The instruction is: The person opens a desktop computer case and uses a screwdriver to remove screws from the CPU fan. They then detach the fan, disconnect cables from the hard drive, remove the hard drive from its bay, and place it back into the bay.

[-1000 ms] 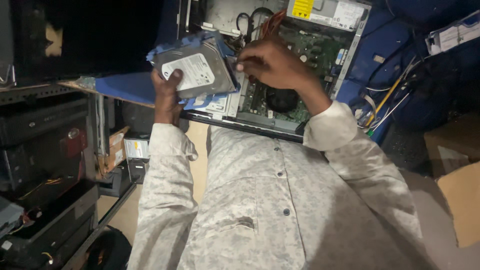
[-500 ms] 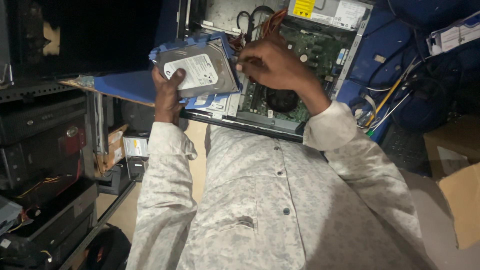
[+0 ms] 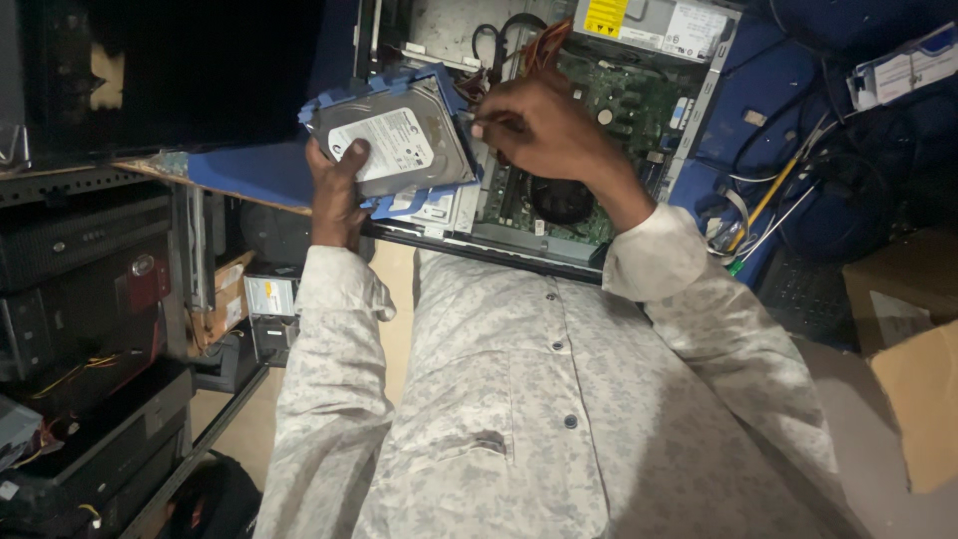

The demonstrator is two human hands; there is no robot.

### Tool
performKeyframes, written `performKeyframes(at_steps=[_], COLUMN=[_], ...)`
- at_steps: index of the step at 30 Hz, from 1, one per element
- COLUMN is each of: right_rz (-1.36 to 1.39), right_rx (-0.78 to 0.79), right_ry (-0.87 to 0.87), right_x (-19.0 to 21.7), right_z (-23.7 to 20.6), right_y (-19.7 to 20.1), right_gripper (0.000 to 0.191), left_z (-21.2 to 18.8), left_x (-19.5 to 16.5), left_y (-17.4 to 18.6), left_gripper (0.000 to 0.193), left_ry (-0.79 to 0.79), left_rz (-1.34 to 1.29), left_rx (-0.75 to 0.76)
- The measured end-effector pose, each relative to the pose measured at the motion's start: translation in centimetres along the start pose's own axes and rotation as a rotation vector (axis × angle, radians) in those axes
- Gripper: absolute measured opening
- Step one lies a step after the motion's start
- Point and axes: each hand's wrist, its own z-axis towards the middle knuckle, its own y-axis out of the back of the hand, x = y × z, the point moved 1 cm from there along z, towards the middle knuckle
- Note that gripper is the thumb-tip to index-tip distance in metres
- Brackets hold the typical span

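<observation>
My left hand (image 3: 337, 195) grips a grey hard drive (image 3: 394, 145) with a white label, seated in a blue plastic caddy (image 3: 444, 90); it is lifted above the open computer case (image 3: 599, 130). My right hand (image 3: 544, 130) pinches the drive's right edge at the caddy, fingers closed on it. The green motherboard (image 3: 639, 110) and a dark round fan (image 3: 561, 200) lie under my right hand. Orange and black cables (image 3: 534, 35) run behind the drive.
A power supply (image 3: 654, 20) with yellow and white labels sits at the case's top. Loose wires (image 3: 768, 200) lie on the blue surface at right. Cardboard boxes (image 3: 913, 379) stand far right. Shelves with dark computer units (image 3: 90, 299) fill the left.
The hard drive in its caddy has tilted and shifted slightly up and left in my hands; my right hand stays on its right edge.
</observation>
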Motion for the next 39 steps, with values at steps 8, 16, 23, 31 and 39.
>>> performKeyframes(at_steps=[8, 16, 23, 31, 39], right_rz=[-0.045, -0.157, 0.208, 0.781, 0.654], right_rx=[0.059, 0.048, 0.025, 0.041, -0.018], right_ry=[-0.044, 0.004, -0.043, -0.203, -0.061], right_x=[-0.3, -0.4, -1.3, -3.3, -2.3], right_z=[0.2, 0.2, 0.0, -2.1, -2.9], right_y=[-0.1, -0.4, -0.8, -0.4, -2.1], right_gripper=[0.015, 0.014, 0.013, 0.018, 0.019], left_z=[0.0, -0.2, -0.2, -1.4, -0.2], left_x=[0.4, -0.1, 0.4, 1.5, 1.6], left_y=[-0.1, -0.2, 0.9, 1.3, -0.1], left_gripper=[0.089, 0.097, 0.079, 0.063, 0.072], left_ry=[-0.053, -0.035, -0.026, 0.009, 0.025], left_rz=[-0.017, 0.088, -0.106, -0.401, -0.263], left_rx=[0.047, -0.004, 0.089, 0.264, 0.233])
